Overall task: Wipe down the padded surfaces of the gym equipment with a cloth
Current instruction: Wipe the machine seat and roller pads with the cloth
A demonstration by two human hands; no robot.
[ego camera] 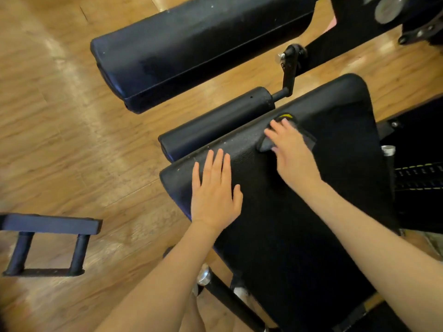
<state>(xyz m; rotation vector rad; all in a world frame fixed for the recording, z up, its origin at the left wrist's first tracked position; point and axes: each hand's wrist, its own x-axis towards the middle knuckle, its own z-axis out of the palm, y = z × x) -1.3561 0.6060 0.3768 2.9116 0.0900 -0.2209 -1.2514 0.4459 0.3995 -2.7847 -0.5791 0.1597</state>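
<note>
While the right hand [291, 152] presses a dark cloth [287, 137] flat-fingered near the pad [323, 188]'s far edge, the left hand [215, 190] lies open beside its left edge; a roller [215, 125] sits just beyond.

Your left hand [215, 190] lies flat, fingers straight and together, palm down. Your right hand [293, 154] reaches further forward, fingers extended, pressing down. Both forearms bare, angled inward.

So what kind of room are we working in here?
Most likely a gym: a black padded bench under both hands, a long padded rest beyond it, a foam roller between them, all on metal frames over a wood floor.
</note>
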